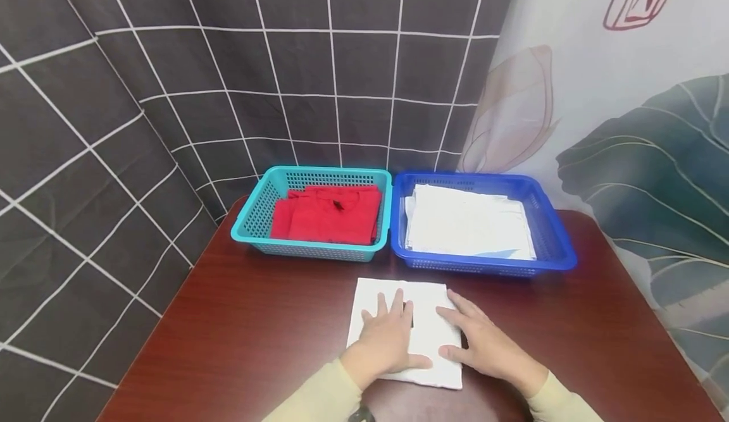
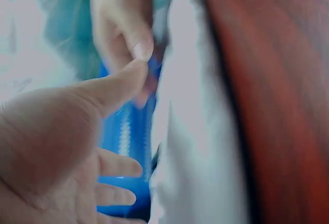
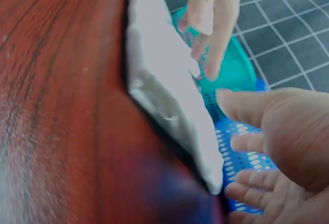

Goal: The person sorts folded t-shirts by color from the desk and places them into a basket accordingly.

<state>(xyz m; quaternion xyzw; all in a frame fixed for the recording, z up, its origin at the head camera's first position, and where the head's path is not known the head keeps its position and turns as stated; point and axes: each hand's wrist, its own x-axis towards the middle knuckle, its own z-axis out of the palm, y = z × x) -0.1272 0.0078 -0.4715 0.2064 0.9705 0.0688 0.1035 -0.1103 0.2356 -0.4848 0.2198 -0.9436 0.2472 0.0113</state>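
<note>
A folded white cloth, perhaps a shirt [image 1: 429, 321], lies flat on the table in front of two baskets, a small dark mark partly covered near its middle. My left hand [image 1: 384, 336] is spread over its left half, fingers straight. At its right edge my right hand [image 1: 486, 343] reaches over the border with fingers extended and thumb apart. In the left wrist view the cloth [image 2: 190, 121] is blurred beside the left hand [image 2: 56, 142]. The right wrist view shows the cloth's layered edge [image 3: 169, 95] next to the right hand [image 3: 288, 142].
A turquoise basket [image 1: 313, 251] at the back left holds folded red clothing [image 1: 342, 216]. Beside it a blue basket [image 1: 552, 232] holds folded white clothing [image 1: 467, 219]. Both stand on the reddish-brown wooden table [image 1: 239, 346], before a dark grid curtain [image 1: 364, 61].
</note>
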